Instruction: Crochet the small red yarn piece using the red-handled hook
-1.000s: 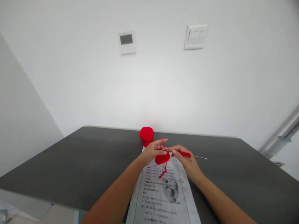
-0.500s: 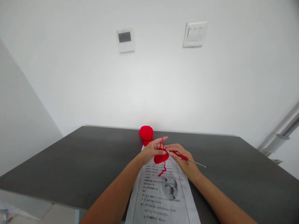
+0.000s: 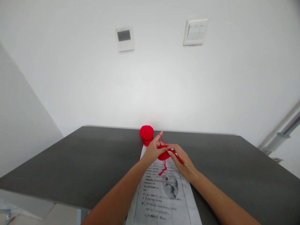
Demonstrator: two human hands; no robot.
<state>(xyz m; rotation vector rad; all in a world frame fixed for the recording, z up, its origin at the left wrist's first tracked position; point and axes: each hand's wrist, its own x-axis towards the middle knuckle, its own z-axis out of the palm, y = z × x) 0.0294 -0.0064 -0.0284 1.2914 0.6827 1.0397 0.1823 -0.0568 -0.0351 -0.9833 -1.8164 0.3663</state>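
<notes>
Head view: both hands meet over the far end of a printed sheet (image 3: 161, 200) that lies on the dark desk (image 3: 70, 162). The left hand (image 3: 152, 150) pinches a small red crocheted piece (image 3: 163, 155) between thumb and fingers. Its index finger is raised, and a strand of yarn (image 3: 161, 139) runs over it. The right hand (image 3: 182, 162) is closed around the red handle of a hook (image 3: 178, 159), whose thin metal shaft slants back across that hand toward the wrist. The hook's working end sits at the upper edge of the piece. It is too small to tell whether it has gone through a stitch. A short tail (image 3: 163, 169) hangs from the piece down onto the sheet. The ball (image 3: 147, 132) rests on the desk just beyond the left hand, near the wall. A switch (image 3: 195, 32) and a small panel (image 3: 125, 38) are mounted on that wall, well above the desk.

As a judgement, the stitch in hand goes best with the strand taut over the raised finger. The pinch should sit close beside the hook's tip, so the edge of the piece does not twist. The right hand's grip should be light enough to turn the hook, with slack free between finger and ball.
</notes>
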